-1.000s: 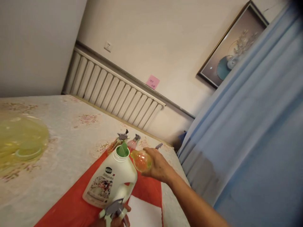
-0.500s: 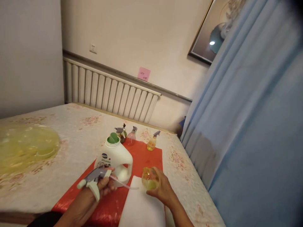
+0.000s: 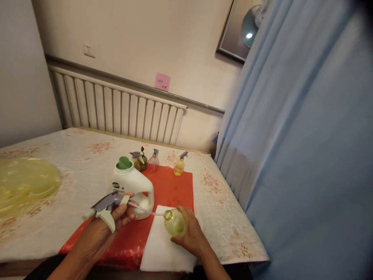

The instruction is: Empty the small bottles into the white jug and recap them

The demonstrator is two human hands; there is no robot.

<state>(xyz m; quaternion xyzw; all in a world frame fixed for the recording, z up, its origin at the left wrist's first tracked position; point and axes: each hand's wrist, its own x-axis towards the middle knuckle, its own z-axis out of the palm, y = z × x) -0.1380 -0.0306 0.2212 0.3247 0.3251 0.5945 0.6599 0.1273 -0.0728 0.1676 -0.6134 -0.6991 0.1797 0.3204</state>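
Holding bottle (image 3: 176,224): your right hand (image 3: 190,230), grip curled round it over the white mat (image 3: 163,251).
Spray head (image 3: 107,201): in your left hand (image 3: 124,214), grip closed, its tube (image 3: 147,211) at the bottle's mouth (image 3: 168,214).

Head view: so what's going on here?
A person's left hand holds a spray head, its thin tube reaching to the open neck of a yellowish bottle in the right hand; whether the tip is inside isn't clear. The bottle is tilted over a white pad. A white jug stands on the red mat, with spray bottles farther back.
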